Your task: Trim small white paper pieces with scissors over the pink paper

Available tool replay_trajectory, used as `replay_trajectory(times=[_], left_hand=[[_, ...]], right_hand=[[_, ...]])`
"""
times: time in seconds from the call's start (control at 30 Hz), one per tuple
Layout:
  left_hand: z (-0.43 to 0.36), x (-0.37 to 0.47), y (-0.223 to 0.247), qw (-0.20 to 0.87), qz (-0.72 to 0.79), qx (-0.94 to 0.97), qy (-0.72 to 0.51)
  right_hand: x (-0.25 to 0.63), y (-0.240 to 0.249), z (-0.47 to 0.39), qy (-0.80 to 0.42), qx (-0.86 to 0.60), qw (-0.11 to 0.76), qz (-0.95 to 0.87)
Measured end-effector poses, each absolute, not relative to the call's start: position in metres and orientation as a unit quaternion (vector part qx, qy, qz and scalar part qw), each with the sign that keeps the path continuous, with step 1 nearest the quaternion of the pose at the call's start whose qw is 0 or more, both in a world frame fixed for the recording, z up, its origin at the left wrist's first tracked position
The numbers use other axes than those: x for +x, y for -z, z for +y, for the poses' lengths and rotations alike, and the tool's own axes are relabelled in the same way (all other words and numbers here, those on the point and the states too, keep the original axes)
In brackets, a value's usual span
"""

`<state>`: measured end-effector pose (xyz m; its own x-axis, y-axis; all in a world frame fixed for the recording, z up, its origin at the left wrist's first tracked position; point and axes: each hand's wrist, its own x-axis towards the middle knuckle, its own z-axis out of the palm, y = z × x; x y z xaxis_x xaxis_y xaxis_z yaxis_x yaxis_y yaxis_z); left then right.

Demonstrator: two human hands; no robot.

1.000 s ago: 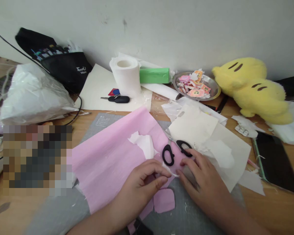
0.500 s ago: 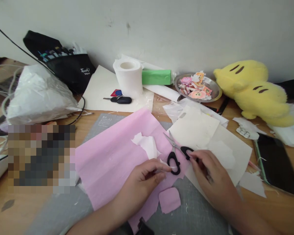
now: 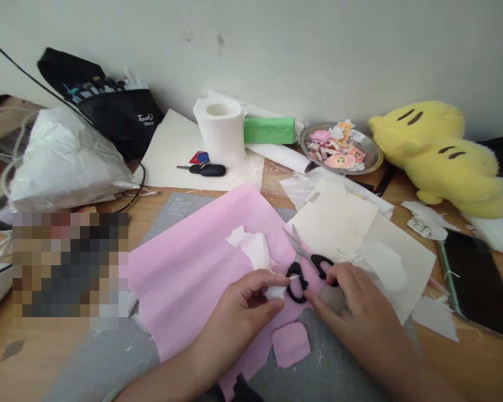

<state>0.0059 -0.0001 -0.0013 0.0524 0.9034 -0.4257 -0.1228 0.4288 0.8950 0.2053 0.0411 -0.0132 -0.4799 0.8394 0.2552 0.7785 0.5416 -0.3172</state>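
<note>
My left hand [image 3: 247,310] pinches a small white paper scrap [image 3: 274,291] over a large pink crepe paper sheet [image 3: 201,273] on a grey cutting mat [image 3: 343,368]. My right hand [image 3: 352,304] rests beside it, fingertips touching the black handles of small scissors [image 3: 304,262] that lie on the pink sheet. A torn white paper piece [image 3: 251,245] lies on the pink sheet just beyond my left hand. A small cut pink piece [image 3: 291,344] lies on the mat below my hands.
Cream paper sheets [image 3: 360,234] lie to the right. A toilet roll [image 3: 222,131], keys [image 3: 203,168], green roll [image 3: 270,129], metal dish of stickers [image 3: 339,148] and yellow plush [image 3: 444,156] line the back. A phone [image 3: 473,279] lies right, a plastic bag [image 3: 62,159] left.
My right hand slid onto the scissor handles and back toward my left hand. The scissors shifted slightly on the pink sheet. My left hand keeps pinching the white scrap.
</note>
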Motion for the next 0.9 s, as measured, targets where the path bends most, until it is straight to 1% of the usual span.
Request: replay_trajectory(times=[0.2,0.37,0.53,0.63,0.7,0.77,0.83,0.9], left_hand=[[-0.001,0.005,0.002,0.631,0.560,0.359,-0.399],[-0.001,0.005,0.004,0.620,0.565,0.371,-0.397],[-0.002,0.005,0.003,0.627,0.563,0.358,-0.403],[-0.003,0.004,0.001,0.627,0.563,0.356,-0.404],[-0.003,0.004,0.001,0.629,0.563,0.352,-0.405],[-0.003,0.004,0.000,0.631,0.561,0.346,-0.408],[-0.002,0.005,-0.001,0.634,0.559,0.344,-0.410],[-0.002,0.005,-0.002,0.637,0.556,0.342,-0.410]], right_hand=[[0.206,0.014,0.041,-0.094,-0.483,0.184,-0.851],[0.201,0.016,0.039,-0.020,-0.473,0.159,-0.867],[0.201,0.011,0.040,-0.005,-0.543,0.122,-0.831],[0.205,0.007,0.044,-0.022,-0.583,0.105,-0.805],[0.210,0.004,0.048,-0.062,-0.609,0.108,-0.783],[0.215,0.001,0.052,-0.128,-0.627,0.157,-0.752],[0.220,-0.002,0.053,-0.261,-0.613,0.226,-0.710],[0.222,-0.004,0.051,-0.442,-0.564,0.267,-0.644]])
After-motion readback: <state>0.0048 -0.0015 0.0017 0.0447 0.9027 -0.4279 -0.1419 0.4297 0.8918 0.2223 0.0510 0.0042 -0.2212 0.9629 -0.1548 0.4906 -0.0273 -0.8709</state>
